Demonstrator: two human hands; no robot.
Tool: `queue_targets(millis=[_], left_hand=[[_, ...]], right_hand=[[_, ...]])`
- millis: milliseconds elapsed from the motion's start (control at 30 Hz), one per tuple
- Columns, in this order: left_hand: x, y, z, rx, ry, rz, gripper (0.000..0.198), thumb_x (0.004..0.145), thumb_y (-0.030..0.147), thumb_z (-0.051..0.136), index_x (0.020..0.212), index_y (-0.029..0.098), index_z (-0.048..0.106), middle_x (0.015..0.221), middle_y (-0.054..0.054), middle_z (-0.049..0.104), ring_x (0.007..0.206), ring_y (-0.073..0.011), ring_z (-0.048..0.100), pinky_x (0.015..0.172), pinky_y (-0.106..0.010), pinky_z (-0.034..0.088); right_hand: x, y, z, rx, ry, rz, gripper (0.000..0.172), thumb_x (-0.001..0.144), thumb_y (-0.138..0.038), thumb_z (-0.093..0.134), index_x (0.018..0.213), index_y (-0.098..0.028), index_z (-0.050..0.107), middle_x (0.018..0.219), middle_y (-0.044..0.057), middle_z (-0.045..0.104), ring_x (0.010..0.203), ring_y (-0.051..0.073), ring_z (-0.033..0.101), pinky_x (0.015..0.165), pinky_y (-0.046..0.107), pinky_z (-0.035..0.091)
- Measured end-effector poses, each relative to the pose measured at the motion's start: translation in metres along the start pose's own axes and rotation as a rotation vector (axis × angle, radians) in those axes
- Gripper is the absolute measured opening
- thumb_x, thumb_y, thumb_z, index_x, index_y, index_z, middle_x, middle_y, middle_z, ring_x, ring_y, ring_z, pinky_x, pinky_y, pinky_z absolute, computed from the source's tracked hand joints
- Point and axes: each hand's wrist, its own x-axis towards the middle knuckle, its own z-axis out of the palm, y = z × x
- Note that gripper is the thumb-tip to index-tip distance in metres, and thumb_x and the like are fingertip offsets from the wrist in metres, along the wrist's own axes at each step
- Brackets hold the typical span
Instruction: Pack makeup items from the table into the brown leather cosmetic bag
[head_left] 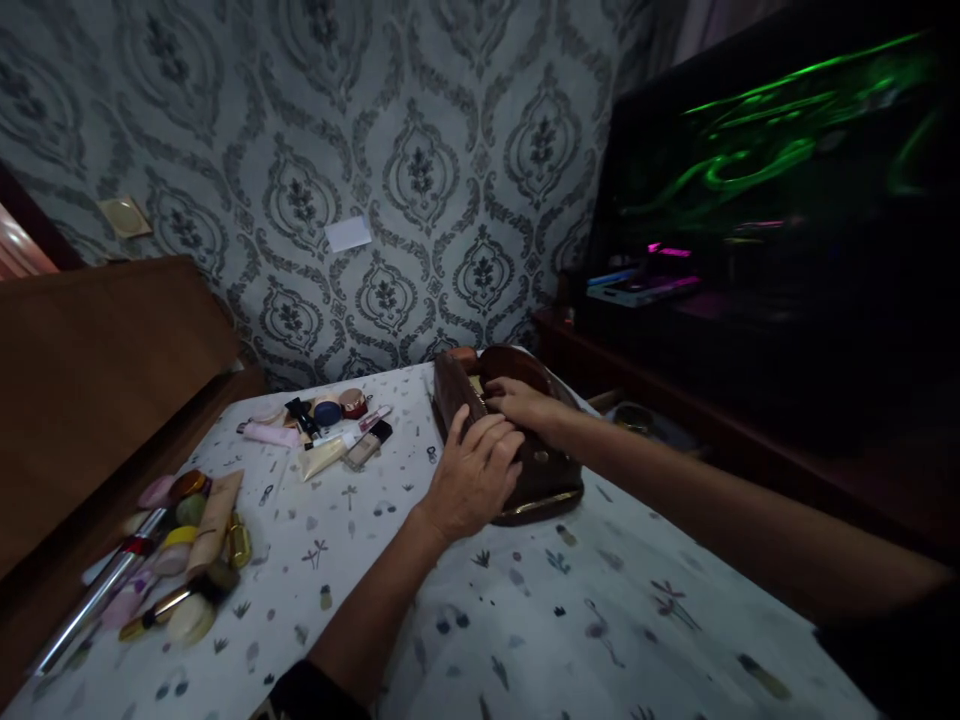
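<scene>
A brown leather-like handbag (544,485) with gold-coloured trim sits on the cloth-covered table, near its far edge. My left hand (474,482) grips its near left side, the fingers bent over the leather near the opening. At the bag's top is my right hand (529,408), reaching into the opening from the right. Its fingertips are partly hidden there, so what they touch inside cannot be made out. The bag's brown handle (517,365) curves up behind that hand.
Makeup items lie in two groups: one with a cream tube (324,458) and foundation bottle (367,446), another at left with a beige tube (215,522) and silver stick (97,595). A wooden board (112,360) borders the left; a dark screen (772,200) stands right.
</scene>
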Motion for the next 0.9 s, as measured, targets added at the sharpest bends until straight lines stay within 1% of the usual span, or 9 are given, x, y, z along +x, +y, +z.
queue_targets(millis=[67, 167, 267, 367, 433, 533, 667, 800, 900], left_hand=[[-0.001, -0.001, 0.0, -0.058, 0.058, -0.026, 0.031, 0.099, 0.018, 0.04, 0.13, 0.016, 0.045, 0.116, -0.012, 0.067, 0.121, -0.0224, 0.059, 0.115, -0.054, 0.039], [-0.002, -0.003, -0.002, -0.146, 0.105, -0.051, 0.036, 0.1, 0.019, 0.039, 0.136, 0.018, 0.038, 0.12, -0.012, 0.064, 0.124, -0.0222, 0.058, 0.113, -0.054, 0.042], [-0.006, -0.01, -0.004, -0.18, 0.106, -0.056, 0.037, 0.101, 0.024, 0.04, 0.138, 0.019, 0.036, 0.124, -0.014, 0.061, 0.125, -0.0233, 0.056, 0.109, -0.051, 0.046], [-0.016, -0.026, -0.003, -0.128, 0.069, -0.166, 0.036, 0.102, 0.028, 0.038, 0.137, 0.018, 0.037, 0.128, -0.016, 0.058, 0.124, -0.0238, 0.055, 0.106, -0.046, 0.047], [-0.027, -0.044, -0.001, -0.017, -0.013, -0.316, 0.035, 0.103, 0.028, 0.037, 0.136, 0.017, 0.037, 0.129, -0.016, 0.057, 0.124, -0.0234, 0.054, 0.106, -0.044, 0.046], [-0.044, -0.079, -0.001, 0.127, -0.127, -0.493, 0.032, 0.1, 0.025, 0.039, 0.131, 0.016, 0.041, 0.126, -0.015, 0.056, 0.122, -0.0254, 0.053, 0.106, -0.045, 0.045], [-0.067, -0.133, -0.011, 0.276, -0.238, -0.635, 0.029, 0.092, 0.019, 0.047, 0.121, 0.011, 0.049, 0.126, -0.02, 0.054, 0.122, -0.0327, 0.048, 0.105, -0.052, 0.041], [-0.081, -0.18, -0.025, 0.418, -0.352, -0.742, 0.032, 0.091, 0.019, 0.053, 0.12, 0.006, 0.051, 0.129, -0.024, 0.053, 0.126, -0.0343, 0.046, 0.106, -0.05, 0.04], [-0.083, -0.206, -0.028, 0.493, -0.421, -0.784, 0.037, 0.095, 0.023, 0.055, 0.127, 0.006, 0.051, 0.133, -0.022, 0.052, 0.129, -0.0322, 0.047, 0.108, -0.05, 0.04]], right_hand=[[-0.023, 0.001, -0.009, 0.001, -0.043, 0.022, 0.021, 0.089, -0.019, 0.063, 0.109, -0.013, 0.067, 0.101, 0.007, 0.071, 0.096, 0.022, 0.068, 0.09, 0.037, 0.056], [-0.071, 0.002, -0.018, 0.041, -0.081, -0.092, 0.041, 0.089, -0.021, 0.058, 0.13, -0.018, 0.057, 0.114, 0.01, 0.069, 0.108, 0.023, 0.067, 0.096, 0.039, 0.055], [-0.123, 0.003, -0.017, -0.08, 0.083, -0.382, 0.049, 0.094, -0.026, 0.051, 0.142, -0.02, 0.043, 0.136, 0.014, 0.057, 0.126, 0.026, 0.058, 0.107, 0.047, 0.049], [-0.164, 0.002, -0.006, -0.371, 0.247, -0.644, 0.05, 0.093, -0.018, 0.051, 0.142, -0.022, 0.045, 0.148, 0.017, 0.047, 0.141, 0.031, 0.042, 0.114, 0.054, 0.04], [-0.181, -0.001, 0.004, -0.441, 0.194, -0.8, 0.048, 0.09, -0.009, 0.048, 0.136, -0.021, 0.051, 0.146, 0.017, 0.05, 0.142, 0.03, 0.041, 0.114, 0.052, 0.041], [-0.19, -0.007, 0.024, -0.364, -0.066, -0.914, 0.04, 0.089, -0.004, 0.045, 0.124, -0.017, 0.058, 0.132, 0.016, 0.061, 0.132, 0.025, 0.051, 0.108, 0.044, 0.047], [-0.175, -0.006, 0.067, -0.1, -0.356, -0.74, 0.027, 0.089, -0.01, 0.048, 0.109, -0.017, 0.064, 0.107, 0.011, 0.069, 0.106, 0.021, 0.062, 0.093, 0.036, 0.053], [-0.143, 0.003, 0.125, 0.249, -0.361, -0.212, 0.018, 0.082, -0.016, 0.054, 0.094, -0.017, 0.068, 0.091, 0.007, 0.071, 0.088, 0.019, 0.067, 0.081, 0.031, 0.054], [-0.124, 0.008, 0.153, 0.333, -0.327, -0.078, 0.02, 0.085, -0.018, 0.047, 0.093, -0.015, 0.064, 0.08, 0.005, 0.069, 0.069, 0.015, 0.064, 0.064, 0.026, 0.052]])
